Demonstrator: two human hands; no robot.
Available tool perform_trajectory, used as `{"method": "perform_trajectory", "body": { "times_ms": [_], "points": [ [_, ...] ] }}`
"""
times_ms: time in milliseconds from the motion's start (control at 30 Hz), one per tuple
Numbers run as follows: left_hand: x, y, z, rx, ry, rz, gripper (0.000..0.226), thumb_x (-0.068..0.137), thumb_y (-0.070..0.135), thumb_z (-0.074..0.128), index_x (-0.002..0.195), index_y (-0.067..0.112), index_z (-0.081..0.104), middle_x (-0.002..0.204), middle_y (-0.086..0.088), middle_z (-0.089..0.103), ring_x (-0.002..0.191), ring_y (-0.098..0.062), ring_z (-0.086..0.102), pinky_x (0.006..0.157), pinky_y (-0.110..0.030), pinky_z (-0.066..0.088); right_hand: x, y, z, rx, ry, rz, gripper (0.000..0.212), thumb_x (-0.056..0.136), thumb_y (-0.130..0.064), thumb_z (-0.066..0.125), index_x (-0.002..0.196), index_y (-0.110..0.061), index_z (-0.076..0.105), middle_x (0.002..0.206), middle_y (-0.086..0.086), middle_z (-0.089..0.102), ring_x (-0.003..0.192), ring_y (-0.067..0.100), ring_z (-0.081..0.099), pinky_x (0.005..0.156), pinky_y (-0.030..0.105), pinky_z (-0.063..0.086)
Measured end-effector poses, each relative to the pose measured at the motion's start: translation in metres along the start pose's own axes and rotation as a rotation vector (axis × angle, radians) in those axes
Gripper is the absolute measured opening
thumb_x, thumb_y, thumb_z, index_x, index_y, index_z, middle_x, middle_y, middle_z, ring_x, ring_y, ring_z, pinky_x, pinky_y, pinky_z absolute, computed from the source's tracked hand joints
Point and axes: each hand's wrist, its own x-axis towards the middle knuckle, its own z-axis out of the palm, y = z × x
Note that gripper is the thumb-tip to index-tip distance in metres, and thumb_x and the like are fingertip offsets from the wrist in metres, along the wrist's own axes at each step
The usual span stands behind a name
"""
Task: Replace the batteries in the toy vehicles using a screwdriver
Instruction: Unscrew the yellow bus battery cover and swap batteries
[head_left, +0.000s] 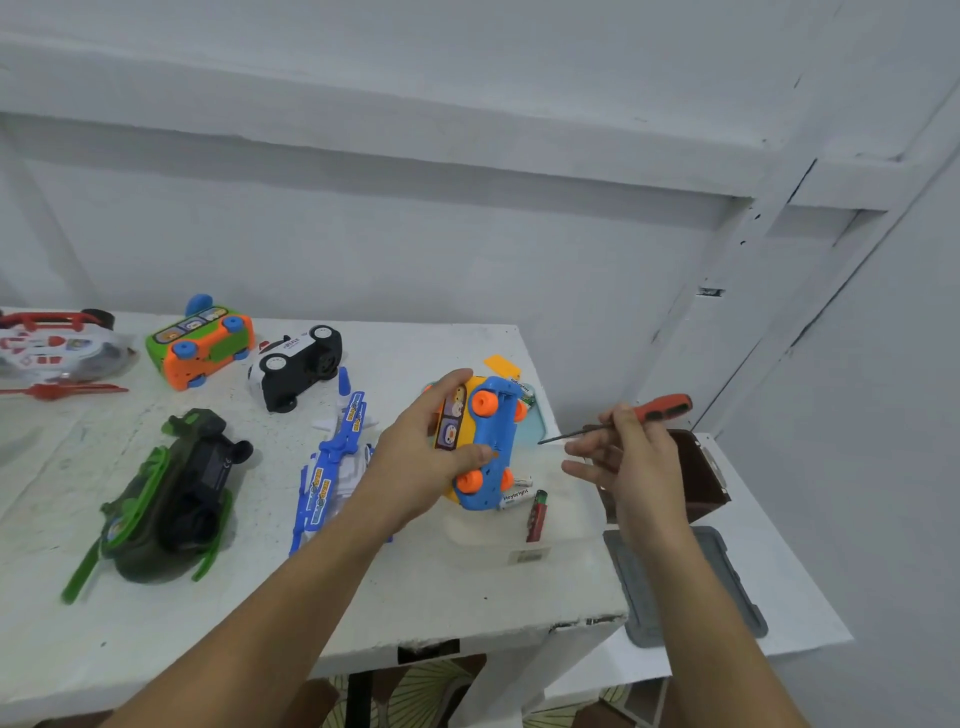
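**Head view.** The left hand (431, 447) holds a yellow toy bus (491, 431) over the bench (415, 587), with its blue underside and orange wheels turned toward the right hand (628, 457). The left grip is clamped on the body, fingers over the far end and thumb pressed on the middle of the underside. The right grip pinches a red-handled screwdriver (660, 408) where shaft meets handle, the other fingers loosely extended. The tip points at the underside but stands apart from it.

**Step in hand, as judged:** working the battery-cover screw of this bus. A white battery (515, 496) and a red-and-green battery (536, 514) lie on the bench just beside the bus. A flat orange piece (501, 366) lies behind it and may be the cover, though this cannot be confirmed.

**Next move:** it calls for bringing the tip across the gap, seating it square in the screw head, and steadying the bus against the turn.

**Hidden or unclear:** the thumb covers the part of the underside where the screw and compartment would probably lie. Whether the compartment is open or closed, filled or empty, cannot be told.

A green-and-orange bus (200, 340), police car (296, 369), blue-and-white aeroplane (332, 462) and green helicopter (171, 499) lie on the bench to the left. A red-and-white toy (52, 343) is cut off at the left edge.
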Motion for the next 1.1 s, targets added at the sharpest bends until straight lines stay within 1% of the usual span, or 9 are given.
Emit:
{"method": "perform_trajectory", "body": {
  "times_ms": [67, 200, 367, 600, 700, 800, 867, 967, 1100],
  "points": [
    [0.001, -0.001, -0.001, -0.069, 0.014, -0.024, 0.069, 0.081, 0.004, 0.075, 0.12, 0.054, 0.048, 0.114, 0.013, 0.059, 0.103, -0.02, 0.066, 0.082, -0.046, 0.059, 0.002, -0.001, 0.0, 0.02, -0.026, 0.049, 0.023, 0.104, -0.024, 0.043, 0.09, -0.009, 0.055, 0.062, 0.009, 0.062, 0.07, 0.026, 0.064, 0.066, 0.044, 0.059],
    [0.004, -0.002, -0.007, -0.252, 0.048, -0.137, 0.063, 0.087, 0.009, 0.071, 0.134, 0.043, 0.047, 0.112, -0.002, 0.066, 0.094, -0.022, 0.07, 0.06, -0.036, 0.061, 0.013, -0.002, -0.001, 0.192, -0.072, 0.24, 0.026, 0.102, -0.03, 0.047, 0.088, -0.009, 0.056, 0.066, 0.008, 0.06, 0.064, 0.023, 0.066, 0.064, 0.041, 0.06],
    [0.009, 0.0, -0.015, -0.416, 0.091, -0.211, 0.057, 0.091, 0.015, 0.066, 0.134, 0.046, 0.047, 0.115, -0.003, 0.07, 0.094, -0.034, 0.072, 0.078, -0.052, 0.059, 0.048, -0.005, 0.004, 0.2, -0.155, 0.353, 0.026, 0.102, -0.027, 0.048, 0.086, -0.007, 0.053, 0.082, 0.017, 0.067, 0.072, 0.031, 0.073, 0.059, 0.039, 0.061],
    [0.041, 0.024, -0.032, -0.511, 0.144, -0.187, 0.049, 0.095, 0.013, 0.061, 0.132, 0.043, 0.05, 0.116, -0.006, 0.071, 0.092, -0.036, 0.072, 0.076, -0.055, 0.059, 0.121, -0.018, 0.036, -0.594, -0.353, 0.019, 0.016, 0.099, -0.027, 0.055, 0.102, -0.012, 0.061, 0.076, 0.01, 0.06, 0.054, 0.021, 0.061, 0.052, 0.03, 0.052],
    [0.058, 0.03, -0.04, -0.493, 0.157, -0.154, 0.045, 0.096, 0.013, 0.059, 0.126, 0.045, 0.052, 0.108, 0.0, 0.074, 0.092, -0.035, 0.073, 0.074, -0.053, 0.059, 0.163, -0.009, 0.061, -0.989, -0.432, -0.136, 0.02, 0.096, -0.03, 0.058, 0.111, -0.018, 0.063, 0.085, 0.009, 0.062, 0.065, 0.023, 0.061, 0.056, 0.03, 0.052],
    [0.075, 0.031, -0.05, -0.461, 0.18, -0.134, 0.043, 0.096, 0.013, 0.058, 0.123, 0.046, 0.054, 0.092, 0.008, 0.076, 0.094, -0.034, 0.072, 0.076, -0.053, 0.059, 0.196, 0.002, 0.09, -1.277, -0.558, -0.258, 0.033, 0.093, -0.029, 0.062, 0.121, -0.012, 0.063, 0.094, 0.009, 0.065, 0.076, 0.022, 0.057, 0.067, 0.031, 0.045],
    [0.085, 0.032, -0.056, -0.438, 0.204, -0.129, 0.045, 0.095, 0.013, 0.059, 0.125, 0.046, 0.053, 0.099, 0.005, 0.075, 0.096, -0.035, 0.072, 0.084, -0.058, 0.055, 0.211, 0.011, 0.109, -1.355, -0.618, -0.31, 0.035, 0.092, -0.026, 0.063, 0.124, -0.013, 0.063, 0.106, 0.01, 0.067, 0.083, 0.022, 0.057, 0.071, 0.032, 0.044],
    [0.094, 0.034, -0.068, -0.403, 0.238, -0.13, 0.051, 0.095, 0.015, 0.06, 0.133, 0.046, 0.048, 0.121, -0.009, 0.068, 0.1, -0.035, 0.071, 0.084, -0.058, 0.055, 0.223, 0.025, 0.133, -1.38, -0.698, -0.344, 0.032, 0.088, -0.024, 0.068, 0.119, -0.017, 0.064, 0.108, 0.008, 0.065, 0.087, 0.021, 0.055, 0.073, 0.032, 0.044],
    [0.1, 0.036, -0.084, -0.358, 0.271, -0.111, 0.055, 0.096, 0.014, 0.057, 0.137, 0.047, 0.043, 0.121, -0.012, 0.068, 0.101, -0.035, 0.07, 0.087, -0.059, 0.054, 0.229, 0.044, 0.155, -1.376, -0.804, -0.348, 0.021, 0.084, -0.022, 0.072, 0.101, -0.016, 0.062, 0.105, 0.003, 0.062, 0.088, 0.019, 0.052, 0.071, 0.031, 0.038]
  ]
}}
